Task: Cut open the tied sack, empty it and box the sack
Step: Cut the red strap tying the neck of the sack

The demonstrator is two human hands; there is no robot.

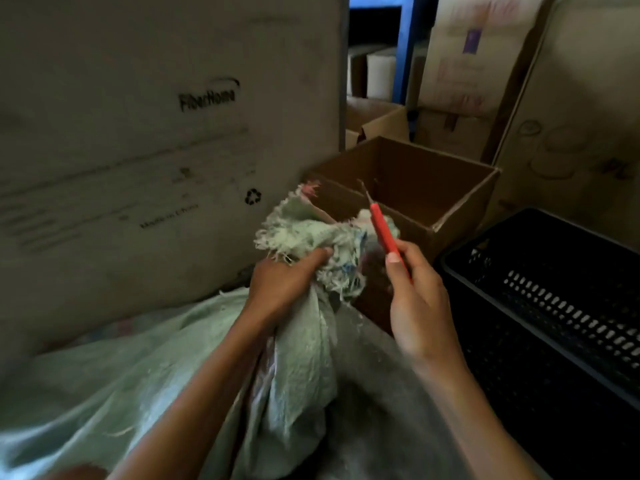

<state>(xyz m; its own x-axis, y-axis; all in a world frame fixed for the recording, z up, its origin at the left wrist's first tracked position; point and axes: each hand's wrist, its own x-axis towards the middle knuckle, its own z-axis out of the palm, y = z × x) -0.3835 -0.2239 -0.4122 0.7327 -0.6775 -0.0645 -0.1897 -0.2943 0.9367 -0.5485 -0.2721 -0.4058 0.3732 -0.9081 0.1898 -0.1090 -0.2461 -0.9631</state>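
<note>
Head view: the only view, looking down at both hands in a dim storage corner.
Sack (145,382): pale green woven sack, lying across the lower left and middle of the picture, its neck gathered and lifted up toward the centre.
Sack neck (311,233): bunched, frayed at the edges, with loose threads hanging; it sits just in front of the open box. The tie itself cannot be made out in the blur.
Left hand (284,282): closed tight around the sack just below the frayed neck, fingers wrapped over the cloth, holding the neck upright.
Right hand (420,306): closed around the lower end of a red-handled cutter, thumb pressed along the handle.
Cutter (382,230): red handle tilted up and to the left, a thin metal tip at its top; the tip stands above the right side of the sack neck. Whether it touches the cloth cannot be told.
Open box (460,216): brown cardboard, flaps open, right behind the sack neck and the cutter; the part of its inside that shows is bare.
Large carton (138,150): pale, printed with a logo and a recycling mark, standing at the left behind the sack.
Black crate (554,306): slotted plastic, on the right, just beside the open box and the right hand.
Background: more cardboard boxes (460,74) stacked behind, beside a blue upright.
</note>
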